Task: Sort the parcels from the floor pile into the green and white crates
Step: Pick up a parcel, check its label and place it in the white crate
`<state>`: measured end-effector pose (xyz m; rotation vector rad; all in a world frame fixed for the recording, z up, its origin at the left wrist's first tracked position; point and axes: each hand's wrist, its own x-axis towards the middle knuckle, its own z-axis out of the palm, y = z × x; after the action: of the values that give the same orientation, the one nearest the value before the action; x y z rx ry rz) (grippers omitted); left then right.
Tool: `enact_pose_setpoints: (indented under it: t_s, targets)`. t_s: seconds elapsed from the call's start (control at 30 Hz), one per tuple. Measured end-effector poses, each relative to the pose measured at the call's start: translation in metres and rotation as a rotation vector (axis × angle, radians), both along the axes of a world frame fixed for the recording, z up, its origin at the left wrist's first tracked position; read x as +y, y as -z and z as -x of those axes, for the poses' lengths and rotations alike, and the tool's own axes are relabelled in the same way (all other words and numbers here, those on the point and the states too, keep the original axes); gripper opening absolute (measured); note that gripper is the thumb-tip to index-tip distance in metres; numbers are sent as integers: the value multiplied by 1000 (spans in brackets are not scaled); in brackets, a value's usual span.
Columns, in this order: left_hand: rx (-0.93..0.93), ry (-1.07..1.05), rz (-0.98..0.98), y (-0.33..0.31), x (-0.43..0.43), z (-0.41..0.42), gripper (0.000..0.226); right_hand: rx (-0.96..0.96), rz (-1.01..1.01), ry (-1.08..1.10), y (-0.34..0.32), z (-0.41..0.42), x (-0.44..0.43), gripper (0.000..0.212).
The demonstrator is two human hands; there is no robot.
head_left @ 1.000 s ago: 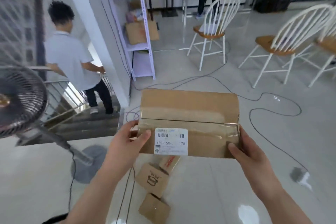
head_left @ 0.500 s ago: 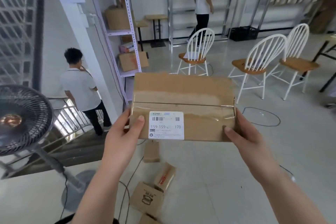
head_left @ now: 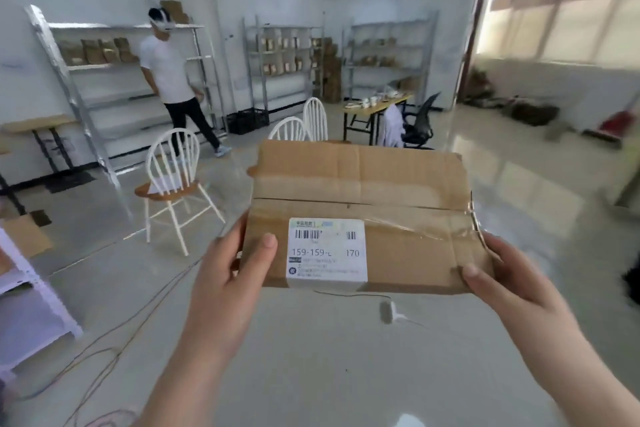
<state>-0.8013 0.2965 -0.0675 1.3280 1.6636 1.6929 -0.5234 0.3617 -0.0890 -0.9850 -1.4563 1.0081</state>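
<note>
Shelves (head_left: 114,55) and white chairs (head_left: 175,180) line the room — no crate in sight. My left hand (head_left: 232,274) and right hand (head_left: 505,277) each grip an end of the parcel (head_left: 360,204), held above the floor (head_left: 311,357), label (head_left: 327,253) up. Cables (head_left: 138,308) trail nearby — a snagged foot could make me drop it.

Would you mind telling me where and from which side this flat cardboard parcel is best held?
Grip the cardboard parcel by its two short ends, one hand from each side, thumb on top, as the left hand and right hand do now. It is wide and flat, so an end grip should keep it level and leave the label readable.
</note>
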Motion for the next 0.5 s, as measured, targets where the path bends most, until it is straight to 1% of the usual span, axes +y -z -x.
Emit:
enact_pose_setpoints:
  t_s: [0.07, 0.13, 0.23, 0.33, 0.4, 0.5]
  targets:
    - [10, 127, -4, -3, 21, -31, 37, 29, -44, 108, -4, -39, -14, 35]
    - [0, 250, 0, -3, 38, -71, 33, 69, -74, 207, -4, -80, -35, 43]
    - [-23, 466, 15, 1, 51, -144, 33, 103, -96, 363, -4, -146, -77, 45]
    - [-42, 662, 57, 2, 48, -225, 26, 125, -92, 519, 0, -212, -125, 50]
    - [-34, 743, 94, 4, 43, -280, 20, 157, -86, 627, 6, -252, -158, 53]
    - [13, 862, 120, 12, 29, -374, 20, 192, -57, 804, 14, -311, -217, 52]
